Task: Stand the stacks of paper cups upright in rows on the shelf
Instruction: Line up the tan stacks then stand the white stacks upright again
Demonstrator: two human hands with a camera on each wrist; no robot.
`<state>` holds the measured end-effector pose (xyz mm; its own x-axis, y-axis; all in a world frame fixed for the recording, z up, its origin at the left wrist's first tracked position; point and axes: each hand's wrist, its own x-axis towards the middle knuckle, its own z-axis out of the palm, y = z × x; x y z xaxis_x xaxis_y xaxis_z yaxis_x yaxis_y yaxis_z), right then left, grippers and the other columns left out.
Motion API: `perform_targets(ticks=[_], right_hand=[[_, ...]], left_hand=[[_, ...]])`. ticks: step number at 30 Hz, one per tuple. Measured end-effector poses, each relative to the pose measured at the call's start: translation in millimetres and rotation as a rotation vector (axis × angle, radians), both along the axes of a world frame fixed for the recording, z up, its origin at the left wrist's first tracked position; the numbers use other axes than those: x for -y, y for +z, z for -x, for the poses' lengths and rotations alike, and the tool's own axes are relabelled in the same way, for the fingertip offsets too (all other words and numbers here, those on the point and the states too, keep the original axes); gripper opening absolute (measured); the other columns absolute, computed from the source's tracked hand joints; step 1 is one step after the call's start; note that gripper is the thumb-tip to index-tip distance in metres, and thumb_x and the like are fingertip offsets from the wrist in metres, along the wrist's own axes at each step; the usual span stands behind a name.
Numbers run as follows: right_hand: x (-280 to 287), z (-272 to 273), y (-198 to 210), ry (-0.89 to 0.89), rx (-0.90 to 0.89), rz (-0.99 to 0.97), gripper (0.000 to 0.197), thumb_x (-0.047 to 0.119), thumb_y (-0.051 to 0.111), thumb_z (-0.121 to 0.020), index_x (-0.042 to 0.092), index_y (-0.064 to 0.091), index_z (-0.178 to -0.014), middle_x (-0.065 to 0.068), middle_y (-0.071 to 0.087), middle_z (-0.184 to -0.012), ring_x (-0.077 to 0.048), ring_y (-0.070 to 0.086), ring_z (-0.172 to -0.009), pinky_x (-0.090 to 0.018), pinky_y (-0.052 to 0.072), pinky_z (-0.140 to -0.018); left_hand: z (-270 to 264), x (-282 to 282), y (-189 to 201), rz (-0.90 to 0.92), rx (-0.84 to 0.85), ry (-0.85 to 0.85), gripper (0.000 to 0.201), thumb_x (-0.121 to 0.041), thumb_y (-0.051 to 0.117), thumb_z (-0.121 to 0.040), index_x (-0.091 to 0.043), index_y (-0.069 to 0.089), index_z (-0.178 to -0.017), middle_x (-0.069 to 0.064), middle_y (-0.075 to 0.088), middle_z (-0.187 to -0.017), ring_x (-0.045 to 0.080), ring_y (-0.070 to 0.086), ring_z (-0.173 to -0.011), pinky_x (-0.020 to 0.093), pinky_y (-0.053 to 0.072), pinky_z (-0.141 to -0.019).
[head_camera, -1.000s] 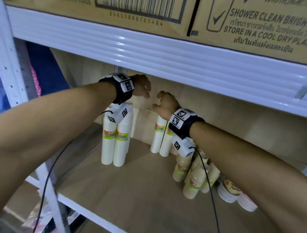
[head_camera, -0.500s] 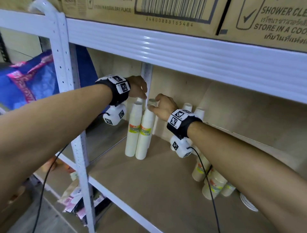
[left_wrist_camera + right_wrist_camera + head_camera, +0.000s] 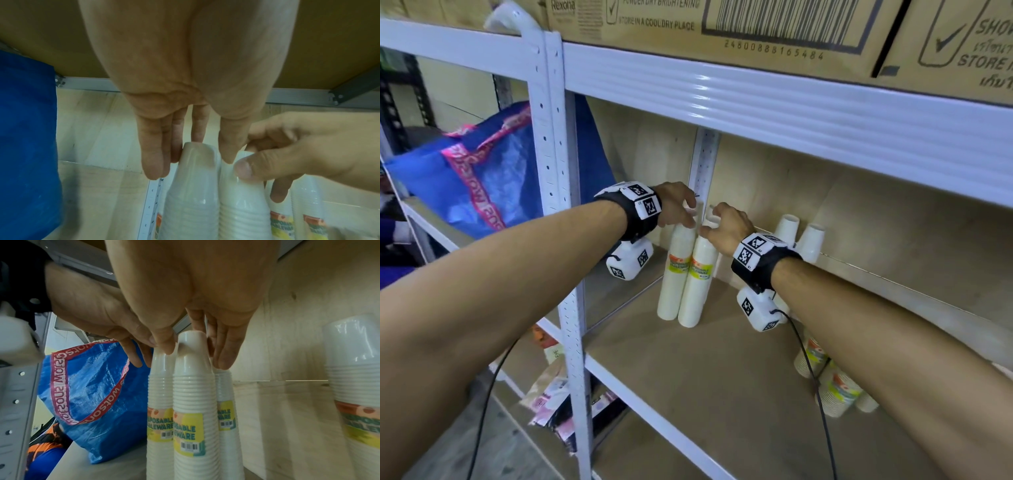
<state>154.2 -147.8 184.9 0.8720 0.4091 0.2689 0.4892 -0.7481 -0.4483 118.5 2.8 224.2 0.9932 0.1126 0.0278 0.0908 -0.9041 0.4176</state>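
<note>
Two tall white paper-cup stacks in clear film sleeves with yellow labels are seen upright and touching at the far left of the pale wooden shelf board [image 3: 722,394]: the left-hand stack [image 3: 675,274] is pinched at its top between the thumb and fingers of the left hand [image 3: 674,205], while the right-hand stack [image 3: 697,281] is gripped near its tip by the curled thumb and fingers of the right hand [image 3: 727,228]. Being tall, narrow and probably light, such stacks are judged easy to tip, and the glossy film likely slippery; a hold just below the top cup is judged best for steering, without squeezing the thin walls. More upright stacks [image 3: 803,236] are seen to the right against the back panel, and shorter sleeved stacks [image 3: 835,394] lie tumbled nearer right. A blue woven bag with pink trim [image 3: 482,181] sits on the neighbouring shelf at left.
</note>
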Motion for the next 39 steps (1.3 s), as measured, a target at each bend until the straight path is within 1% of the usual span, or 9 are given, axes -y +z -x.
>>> perform_targets(ticks=[3,7,12,17,22,26,29,34,39], right_hand=[[0,1,-1,-0.005,0.001,0.002,0.05,0.034,0.066,-0.086,0.011,0.051,-0.128,-0.007,0.06,-0.129,-0.03,0.06,-0.11,-0.03,0.048,-0.081],[3,2,-2,-0.007,-0.008,-0.004,0.047,0.027,0.065,-0.087,0.012,0.05,-0.129,-0.008,0.06,-0.129,-0.029,0.059,-0.11,-0.027,0.045,-0.077],[11,3,2,0.002,-0.023,-0.017,0.047,0.024,0.067,-0.087,0.012,0.049,-0.129,-0.005,0.06,-0.13,-0.026,0.058,-0.112,-0.025,0.039,-0.075],[22,4,6,-0.034,-0.013,0.01,0.044,0.026,0.069,-0.085,0.011,0.052,-0.123,-0.009,0.06,-0.124,-0.028,0.059,-0.107,-0.028,0.041,-0.073],[44,2,14,-0.109,-0.016,0.024,0.044,0.03,0.071,-0.082,0.01,0.055,-0.119,-0.011,0.06,-0.119,-0.029,0.059,-0.104,-0.03,0.046,-0.075],[68,0,20,-0.182,0.012,0.037,0.046,0.031,0.073,-0.08,0.01,0.058,-0.118,-0.01,0.061,-0.118,-0.029,0.059,-0.106,-0.026,0.037,-0.072],[88,-1,24,-0.207,0.009,0.012,0.044,0.026,0.073,-0.08,0.01,0.058,-0.119,-0.009,0.061,-0.121,-0.028,0.06,-0.108,-0.025,0.038,-0.071],[114,-5,26,-0.289,-0.018,-0.011,0.048,0.028,0.073,-0.08,0.013,0.055,-0.122,-0.005,0.06,-0.126,-0.023,0.059,-0.112,-0.024,0.039,-0.073],[133,-12,24,-0.344,-0.033,-0.009,0.05,0.031,0.072,-0.079,0.013,0.054,-0.123,-0.005,0.059,-0.127,-0.023,0.058,-0.112,-0.024,0.041,-0.069]], left_hand=[[-3,-1,-7,-0.001,0.023,-0.01,0.051,-0.027,0.074,-0.083,-0.021,0.054,-0.13,0.0,0.047,-0.136,0.024,0.063,-0.096,0.036,0.06,-0.075],[-5,0,-12,0.008,0.031,-0.018,0.041,-0.025,0.074,-0.081,-0.024,0.054,-0.116,0.006,0.056,-0.119,0.03,0.068,-0.088,0.04,0.061,-0.073],[-6,2,-11,0.002,0.039,-0.066,0.034,-0.022,0.074,-0.082,-0.025,0.055,-0.11,0.004,0.057,-0.107,0.026,0.067,-0.074,0.032,0.057,-0.059],[-12,11,-4,-0.029,0.033,-0.126,0.035,-0.022,0.073,-0.081,-0.022,0.059,-0.112,0.003,0.055,-0.109,0.024,0.067,-0.076,0.032,0.058,-0.061],[-21,32,4,-0.037,0.033,-0.191,0.031,-0.021,0.072,-0.082,-0.02,0.06,-0.111,0.005,0.057,-0.103,0.029,0.067,-0.086,0.04,0.061,-0.072],[-32,55,8,-0.036,0.052,-0.248,0.03,-0.023,0.073,-0.082,-0.022,0.059,-0.109,0.0,0.056,-0.098,0.025,0.068,-0.079,0.032,0.059,-0.061],[-42,73,10,-0.031,0.083,-0.292,0.028,-0.022,0.073,-0.083,-0.023,0.058,-0.108,-0.008,0.046,-0.09,0.013,0.06,-0.067,0.019,0.046,-0.044],[-59,100,10,-0.031,0.122,-0.373,0.03,-0.023,0.073,-0.082,-0.023,0.059,-0.108,-0.004,0.052,-0.096,0.016,0.062,-0.074,0.025,0.05,-0.056],[-75,121,9,-0.066,0.157,-0.426,0.032,-0.023,0.073,-0.082,-0.023,0.058,-0.111,-0.003,0.055,-0.1,0.017,0.059,-0.086,0.024,0.043,-0.06]])
